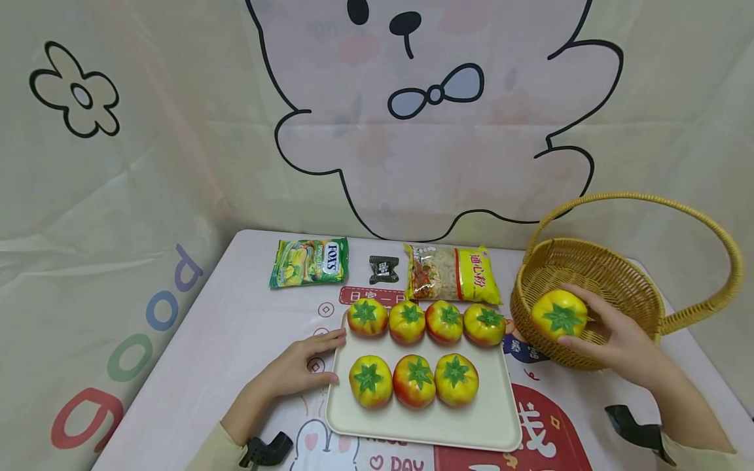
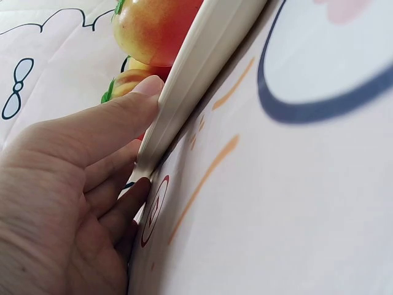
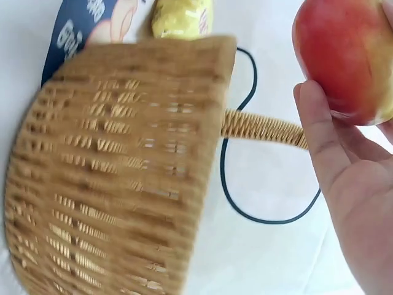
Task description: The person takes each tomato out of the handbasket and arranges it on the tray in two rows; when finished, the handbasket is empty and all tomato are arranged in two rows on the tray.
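My right hand (image 1: 618, 337) grips a yellow and red persimmon (image 1: 558, 315) by its sides, its green leafy top facing up. In the head view it overlaps the opening of a wicker basket (image 1: 589, 261); the right wrist view shows the persimmon (image 3: 344, 58) above the basket's rim (image 3: 215, 123). My left hand (image 1: 294, 369) lies at the left edge of a cream tray (image 1: 412, 422), fingertips and thumb touching its rim. In the left wrist view the thumb (image 2: 116, 120) rests against the tray wall (image 2: 184, 80). Several persimmons (image 1: 415, 383) sit in two rows on the tray.
Behind the tray lie a green candy bag (image 1: 309, 263), a small dark packet (image 1: 384, 269) and a yellow pasta bag (image 1: 453, 273). The basket's tall handle (image 1: 648, 197) arches over the right side. A patterned cloth hangs behind the table.
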Motion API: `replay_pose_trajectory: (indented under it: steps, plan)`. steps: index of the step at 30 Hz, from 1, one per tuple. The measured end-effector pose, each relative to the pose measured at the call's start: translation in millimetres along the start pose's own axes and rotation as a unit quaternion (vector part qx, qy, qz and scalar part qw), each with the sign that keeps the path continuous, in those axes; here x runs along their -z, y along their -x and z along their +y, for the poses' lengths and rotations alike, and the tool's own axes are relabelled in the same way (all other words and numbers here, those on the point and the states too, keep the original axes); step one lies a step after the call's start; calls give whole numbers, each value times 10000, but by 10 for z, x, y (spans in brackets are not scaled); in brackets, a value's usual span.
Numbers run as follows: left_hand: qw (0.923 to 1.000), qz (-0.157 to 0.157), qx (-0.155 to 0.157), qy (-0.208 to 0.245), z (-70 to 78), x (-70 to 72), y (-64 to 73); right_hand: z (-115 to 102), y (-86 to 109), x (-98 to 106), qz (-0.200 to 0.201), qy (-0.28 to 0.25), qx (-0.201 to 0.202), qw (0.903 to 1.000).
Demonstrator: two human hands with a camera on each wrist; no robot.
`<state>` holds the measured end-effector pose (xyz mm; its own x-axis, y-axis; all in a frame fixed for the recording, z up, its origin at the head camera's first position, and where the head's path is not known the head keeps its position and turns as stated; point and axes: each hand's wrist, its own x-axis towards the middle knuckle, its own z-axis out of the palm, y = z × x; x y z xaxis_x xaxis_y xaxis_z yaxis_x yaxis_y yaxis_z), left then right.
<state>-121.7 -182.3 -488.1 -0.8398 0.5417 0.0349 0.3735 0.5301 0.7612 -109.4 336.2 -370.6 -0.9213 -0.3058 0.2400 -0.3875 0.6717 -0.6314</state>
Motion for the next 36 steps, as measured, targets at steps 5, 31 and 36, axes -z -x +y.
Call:
replay_pose_trajectory:
  steps: [5, 31, 36]
  plan:
    - [10000, -19, 3, -7, -4, 1, 1, -80, 51, -133, 40, -103, 128, 9999]
    - [9997, -73, 245, 46, 6, 11, 3, -59, 275, -694, -1593, -975, -932, 9780]
    - [9996, -80, 269, 82, 12, 10, 1, -34, 258, -748, -2023, -1436, -925, 9643]
